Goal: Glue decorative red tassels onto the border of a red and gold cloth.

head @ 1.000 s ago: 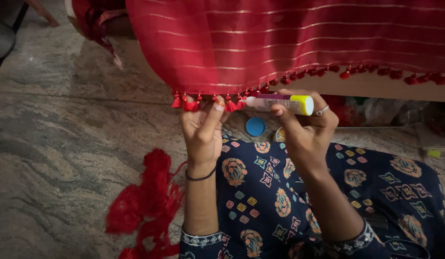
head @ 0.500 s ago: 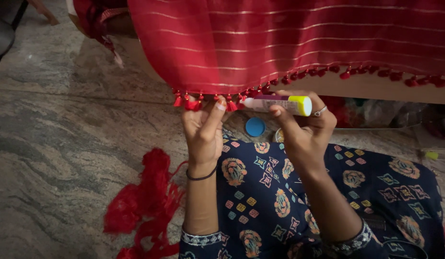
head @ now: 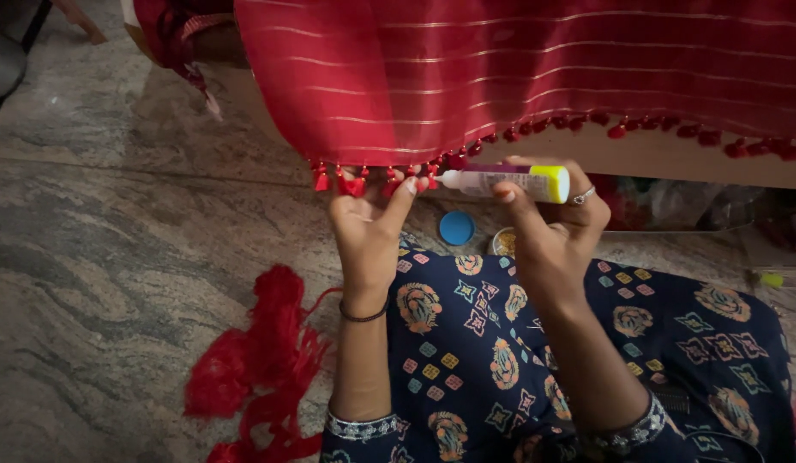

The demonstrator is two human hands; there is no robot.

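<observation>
Glue bottle — white with a yellow-green end — lies gripped in the right hand, its nozzle at the red cloth's tasselled hem. Just beside it, the left hand pinches a tassel — loose red threads lie below.

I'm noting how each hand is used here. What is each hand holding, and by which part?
The right hand holds a small glue bottle around its body, nozzle toward the cloth. The left hand pinches the tasselled edge of the red cloth.

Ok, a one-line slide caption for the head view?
Left hand pinches red tassels on a red fabric edge; right hand aims a small glue bottle.
</observation>
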